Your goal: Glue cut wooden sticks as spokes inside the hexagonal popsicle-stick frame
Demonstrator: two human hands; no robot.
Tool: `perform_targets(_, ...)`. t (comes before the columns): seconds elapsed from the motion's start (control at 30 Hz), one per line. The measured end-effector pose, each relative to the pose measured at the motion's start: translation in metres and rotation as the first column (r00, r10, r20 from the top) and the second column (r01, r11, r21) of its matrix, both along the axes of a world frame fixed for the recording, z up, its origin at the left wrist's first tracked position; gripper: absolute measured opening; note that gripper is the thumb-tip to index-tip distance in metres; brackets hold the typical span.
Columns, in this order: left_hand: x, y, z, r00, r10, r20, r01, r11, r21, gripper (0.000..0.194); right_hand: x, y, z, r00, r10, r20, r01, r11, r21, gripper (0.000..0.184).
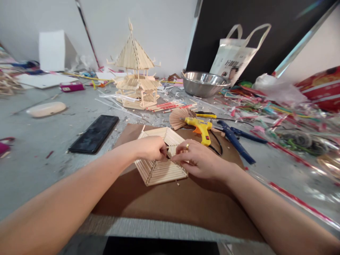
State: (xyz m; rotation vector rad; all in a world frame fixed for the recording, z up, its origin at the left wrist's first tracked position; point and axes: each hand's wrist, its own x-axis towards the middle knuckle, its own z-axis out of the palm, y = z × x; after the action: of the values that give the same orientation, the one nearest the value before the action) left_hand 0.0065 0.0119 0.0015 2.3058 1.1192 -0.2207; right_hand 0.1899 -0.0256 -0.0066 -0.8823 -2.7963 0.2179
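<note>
A flat hexagonal panel of thin wooden sticks (159,170) lies on a brown cardboard sheet (170,205). My left hand (150,148) rests on its middle with the fingers curled, pinching a thin stick. My right hand (196,159), with a ring on one finger, is closed at the panel's right side, its fingertips meeting the left hand's over the same stick. A yellow glue gun (200,126) lies just behind the right hand. A finished stick pagoda (136,71) stands farther back.
A black phone (94,134) lies left of the cardboard. Blue pliers (235,140) lie right of the glue gun. A steel bowl (203,83), a white bag (236,53), loose red-and-white sticks (170,105) and coloured scraps crowd the back and right.
</note>
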Motion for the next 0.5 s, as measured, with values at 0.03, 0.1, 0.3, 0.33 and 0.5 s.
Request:
perform_targets(0.03,0.0001,-0.0002,-0.0004,1.0,0.008,0.006,-0.008,1.0,-0.003,0.024,0.0,0.0,0.0001,1.0,0.0,-0.003,0.0,1.0,-0.001,0.027)
perform_targets(0.1,0.0001,-0.0004,-0.0014,1.0,0.019,0.016,-0.019,1.0,-0.002,0.024,0.0001,-0.0001,0.0002,1.0,-0.008,-0.008,0.008,1.0,-0.004,0.027)
perform_targets(0.3,0.0004,-0.0001,-0.0052,0.999,0.04,0.025,-0.04,0.999,0.013,0.025,0.0007,-0.0001,0.0,1.0,-0.009,-0.018,0.009,1.0,-0.009,0.028)
perform_targets(0.33,0.0005,0.0001,-0.0059,0.999,0.047,0.026,-0.047,0.999,0.008,0.025,0.0009,0.0,-0.0003,1.0,-0.011,-0.02,0.011,1.0,-0.008,0.028)
perform_targets(0.5,-0.0002,0.0012,-0.0076,0.998,0.052,0.035,-0.053,0.999,0.013,0.026,0.0019,0.0008,-0.0016,1.0,-0.012,-0.016,0.012,1.0,-0.007,0.028)
